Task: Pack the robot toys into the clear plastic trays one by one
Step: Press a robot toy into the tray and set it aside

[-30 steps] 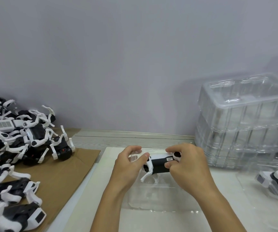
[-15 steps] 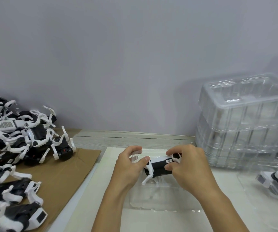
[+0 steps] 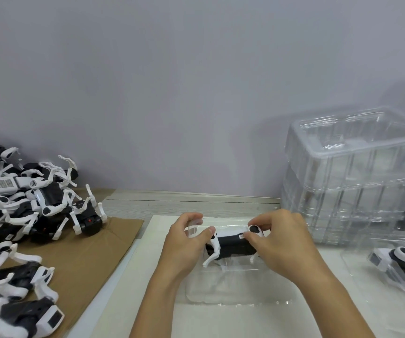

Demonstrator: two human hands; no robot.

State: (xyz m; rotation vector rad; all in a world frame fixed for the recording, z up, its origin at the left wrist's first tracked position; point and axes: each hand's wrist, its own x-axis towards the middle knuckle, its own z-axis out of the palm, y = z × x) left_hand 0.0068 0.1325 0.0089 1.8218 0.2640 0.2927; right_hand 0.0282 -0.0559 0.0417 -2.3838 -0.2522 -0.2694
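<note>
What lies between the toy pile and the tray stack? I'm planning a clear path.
In the head view: both hands holding one robot toy over a clear tray.

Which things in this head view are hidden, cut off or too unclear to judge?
- Robot toy: both ends covered by left hand and right hand; whether it is seated in the clear tray is unclear.
- Packed toy: cut off by the right edge.
- Toy pile: cut off by the left edge.
- Label on the held toy: too small.

From my feed, the toy pile (image 3: pixel 13 215) runs off the left edge; the packed toy (image 3: pixel 401 267) is cropped right; the right hand (image 3: pixel 282 242) hides the held toy's (image 3: pixel 230 245) end.
</note>
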